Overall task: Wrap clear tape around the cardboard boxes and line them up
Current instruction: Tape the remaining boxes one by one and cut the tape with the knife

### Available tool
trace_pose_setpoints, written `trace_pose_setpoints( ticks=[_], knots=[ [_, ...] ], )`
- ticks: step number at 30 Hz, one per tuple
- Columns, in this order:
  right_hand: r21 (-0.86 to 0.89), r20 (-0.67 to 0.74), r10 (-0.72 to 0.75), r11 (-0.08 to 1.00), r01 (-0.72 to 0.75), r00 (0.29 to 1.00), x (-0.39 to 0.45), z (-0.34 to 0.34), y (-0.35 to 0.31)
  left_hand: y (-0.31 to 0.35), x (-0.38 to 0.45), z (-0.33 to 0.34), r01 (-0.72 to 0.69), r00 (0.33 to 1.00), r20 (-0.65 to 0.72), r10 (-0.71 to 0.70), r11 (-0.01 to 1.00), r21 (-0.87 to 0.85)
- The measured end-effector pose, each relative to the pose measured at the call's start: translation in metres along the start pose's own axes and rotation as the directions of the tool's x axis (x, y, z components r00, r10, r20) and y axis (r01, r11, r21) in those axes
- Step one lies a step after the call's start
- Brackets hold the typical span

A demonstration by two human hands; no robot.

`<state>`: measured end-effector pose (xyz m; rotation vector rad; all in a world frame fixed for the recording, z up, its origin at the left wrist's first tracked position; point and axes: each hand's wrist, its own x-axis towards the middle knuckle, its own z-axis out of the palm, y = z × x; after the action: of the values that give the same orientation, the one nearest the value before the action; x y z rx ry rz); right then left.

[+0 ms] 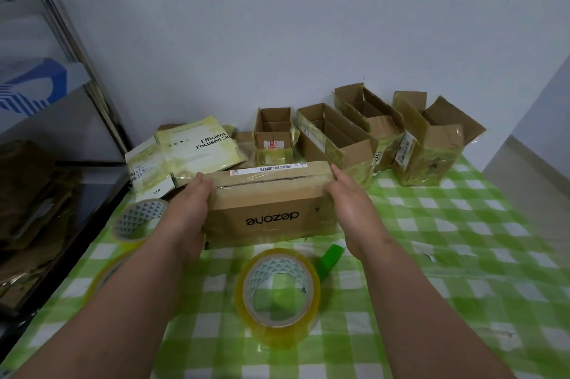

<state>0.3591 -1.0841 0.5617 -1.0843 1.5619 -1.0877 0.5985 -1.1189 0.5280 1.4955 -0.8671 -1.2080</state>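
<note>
Sitting at the centre of the frame on the green checked tablecloth (431, 240), the closed cardboard box (268, 209) lies flat with its printed side toward the camera and a barcode label along its far top edge. It looks stiff and light, probably easy to lift with two hands, though the clear tape over its top seam and ends likely makes those faces slick; the short ends seem the surest place to hold it. The left hand (191, 209) presses against the box's left end, fingers fairly straight with the tips reaching over the top edge. The right hand (351, 203) mirrors it on the right end, fingers extended along the corner. Both forearms run up from the lower corners of the frame, converging on the box.

Just below the box stands a roll of clear tape (277, 292), with a green cutter (330, 258) beside it. A second roll (135, 218) sits at the left, partly behind the left wrist. In the upper right, four open taped boxes (354, 138) stand in a row against the wall, and a flattened printed carton (191, 147) lies at upper left.
</note>
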Motion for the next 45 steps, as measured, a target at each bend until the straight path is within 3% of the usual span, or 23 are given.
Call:
trace_pose_setpoints(
  ticks=[5,12,16,20,23,26,29,31,35,39,41,45],
  knots=[
    [0.022,-0.003,-0.003,1.0,0.003,1.0,0.0,0.0,0.001,-0.002,-0.002,-0.006,0.092,0.995,0.034,-0.09,0.994,-0.051],
    [-0.013,0.005,0.015,1.0,-0.014,1.0,-0.002,-0.006,-0.006,0.004,-0.013,-0.004,0.02,0.998,0.05,-0.031,0.977,0.211],
    [-0.071,-0.019,-0.008,0.997,0.007,1.0,-0.007,-0.004,-0.01,0.006,-0.02,0.0,-0.007,1.0,0.014,0.003,0.964,0.267],
    [-0.114,-0.081,-0.038,0.993,0.029,0.996,-0.009,0.005,-0.004,0.01,-0.029,0.0,0.103,0.995,-0.031,-0.1,0.985,0.141],
    [-0.011,-0.126,-0.021,1.0,0.02,0.992,-0.009,0.008,-0.004,-0.017,-0.003,-0.013,0.094,0.996,-0.001,-0.095,0.989,0.111],
    [-0.037,-0.134,0.008,0.999,-0.013,0.991,-0.007,0.007,-0.004,0.009,-0.041,-0.001,0.037,0.999,0.026,-0.045,0.964,0.265],
    [-0.181,-0.119,-0.012,0.984,-0.009,0.993,-0.006,0.003,-0.008,0.016,-0.05,0.002,-0.012,1.0,0.018,0.003,0.847,0.531],
    [-0.257,-0.151,-0.023,0.966,-0.017,0.988,-0.006,0.005,-0.012,0.019,-0.052,0.002,0.005,1.0,0.0,-0.006,0.786,0.618],
    [-0.377,-0.195,-0.055,0.926,-0.022,0.979,-0.005,0.015,-0.012,0.02,-0.048,0.009,0.109,0.994,-0.028,-0.106,0.928,0.357],
    [-0.382,-0.217,-0.102,0.924,0.012,0.971,-0.003,0.01,-0.011,0.011,-0.042,0.011,0.152,0.988,-0.047,-0.146,0.974,0.169],
    [-0.42,-0.233,-0.109,0.908,0.002,0.966,-0.004,0.008,-0.011,0.012,-0.044,0.012,0.142,0.989,-0.069,-0.131,0.973,0.182],
    [-0.556,-0.213,-0.055,0.828,-0.075,0.976,-0.01,0.014,-0.022,0.018,-0.044,0.014,0.094,0.992,-0.115,-0.049,0.896,0.434]
  ],
)
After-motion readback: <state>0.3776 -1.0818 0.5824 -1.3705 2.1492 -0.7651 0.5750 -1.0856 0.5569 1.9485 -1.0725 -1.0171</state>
